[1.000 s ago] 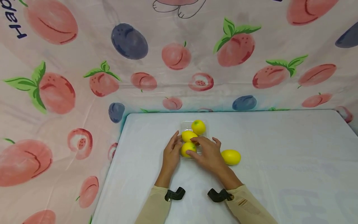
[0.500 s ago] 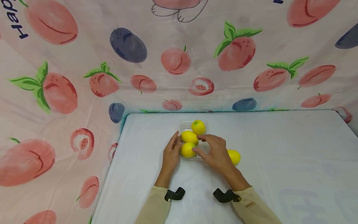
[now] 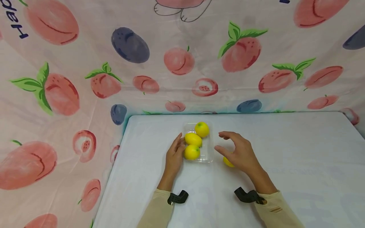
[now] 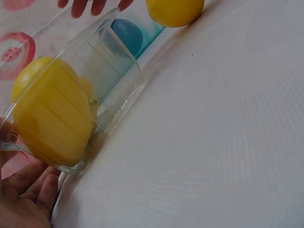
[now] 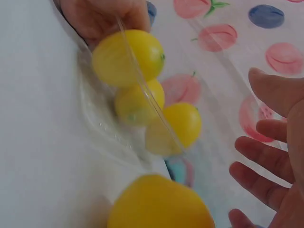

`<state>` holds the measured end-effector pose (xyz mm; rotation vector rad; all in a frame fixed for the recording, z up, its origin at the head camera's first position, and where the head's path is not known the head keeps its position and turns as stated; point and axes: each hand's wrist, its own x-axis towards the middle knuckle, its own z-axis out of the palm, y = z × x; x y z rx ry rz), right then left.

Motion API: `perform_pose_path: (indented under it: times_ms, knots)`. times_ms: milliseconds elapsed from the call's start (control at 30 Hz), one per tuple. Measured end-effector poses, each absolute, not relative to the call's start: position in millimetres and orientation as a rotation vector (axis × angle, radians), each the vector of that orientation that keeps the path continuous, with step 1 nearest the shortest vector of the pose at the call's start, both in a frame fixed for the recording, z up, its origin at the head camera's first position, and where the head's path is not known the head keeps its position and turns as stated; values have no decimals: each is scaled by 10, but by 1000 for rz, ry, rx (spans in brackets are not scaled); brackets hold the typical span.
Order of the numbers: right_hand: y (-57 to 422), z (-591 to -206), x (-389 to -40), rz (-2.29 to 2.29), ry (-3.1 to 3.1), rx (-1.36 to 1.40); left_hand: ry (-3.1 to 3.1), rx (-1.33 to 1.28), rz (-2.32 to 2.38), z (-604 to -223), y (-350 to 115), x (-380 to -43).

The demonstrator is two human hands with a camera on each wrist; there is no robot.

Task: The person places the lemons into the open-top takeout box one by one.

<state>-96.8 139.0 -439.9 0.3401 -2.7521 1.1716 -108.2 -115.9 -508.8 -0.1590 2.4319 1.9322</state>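
Note:
A clear plastic box (image 3: 207, 148) stands on the table with three yellow lemons in it: a far lemon (image 3: 202, 129), a middle lemon (image 3: 193, 140) and a near lemon (image 3: 192, 152). My left hand (image 3: 174, 154) rests against the box's left side, fingers fairly straight. To the right of the box, my right hand (image 3: 240, 152) is held above the table, thumb and fingers spread, nothing between them. Partly hidden under that hand lies another lemon (image 3: 228, 162), which shows in the right wrist view as a lemon (image 5: 159, 204) apart from the fingers.
The white table (image 3: 302, 158) runs on to the right of the hands. Behind and to the left hangs a fruit-print cloth (image 3: 148, 41). A black wrist mount (image 3: 178, 197) sits on the left wrist, and another black mount (image 3: 247, 195) on the right.
My right hand has left the lemons in the box and moved right, over the loose lemon. My left hand has stayed at the box's side.

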Motion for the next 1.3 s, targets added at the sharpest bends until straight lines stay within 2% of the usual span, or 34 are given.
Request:
perform_pose_path:
  times_ms: [300,533,1300]
  knots:
    - [1715,-4393,-920,1184,-2956,270,2393,-169,1974,-5080,-1153,-1079]
    - [1871,-4547,-839,1154,-2997,347,2395,-171,1976,-5100,-1172,-1079]
    - [2050,-4916,-619,1188,-2983,303,2447,-109,1902,-5146,-1228,-1060]
